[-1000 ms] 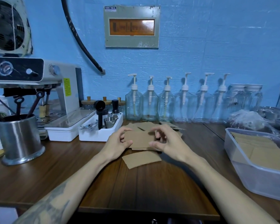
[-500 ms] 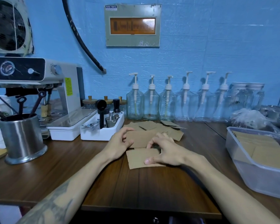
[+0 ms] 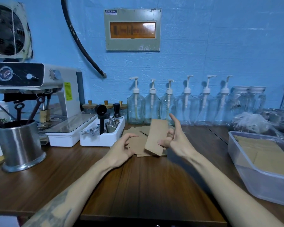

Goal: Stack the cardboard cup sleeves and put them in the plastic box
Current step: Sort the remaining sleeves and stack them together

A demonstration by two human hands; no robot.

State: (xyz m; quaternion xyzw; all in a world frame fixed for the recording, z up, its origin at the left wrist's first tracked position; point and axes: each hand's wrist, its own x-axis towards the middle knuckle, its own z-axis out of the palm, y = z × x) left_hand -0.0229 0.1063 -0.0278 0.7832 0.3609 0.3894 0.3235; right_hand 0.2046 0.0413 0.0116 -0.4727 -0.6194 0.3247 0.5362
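right hand (image 3: 177, 141): we see thumb and curled fingers pinch lifted sleeve (image 3: 156, 136), index out
sleeve axis: near upright, tilted
pile (image 3: 138, 149): just below-left, under left hand (image 3: 121, 151), fingers loosely curled on it

Single head view, looking forward-down, close over wooden counter (image 3: 146, 185), facing blue wall (image 3: 203, 46).
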